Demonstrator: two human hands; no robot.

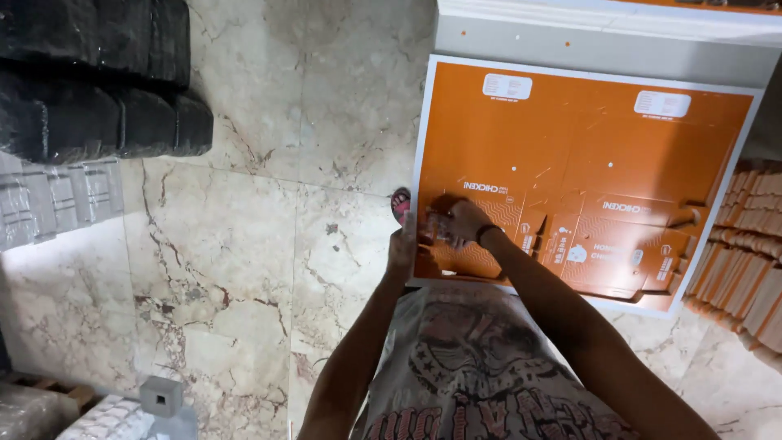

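A stack of large orange printed cardboard sheets with die-cut box shapes lies on the marble floor in front of me. My left hand grips the near left edge of the top sheet. My right hand presses and pinches a small orange cut-out piece at the sheet's near left corner. A dark band sits on my right wrist. A pink-toed foot shows just left of the sheet's edge.
Black wrapped bundles and clear-wrapped packs lie at the far left. Piles of folded orange pieces stand at the right. White sheets lie beyond the orange stack. A small grey block rests at the bottom left.
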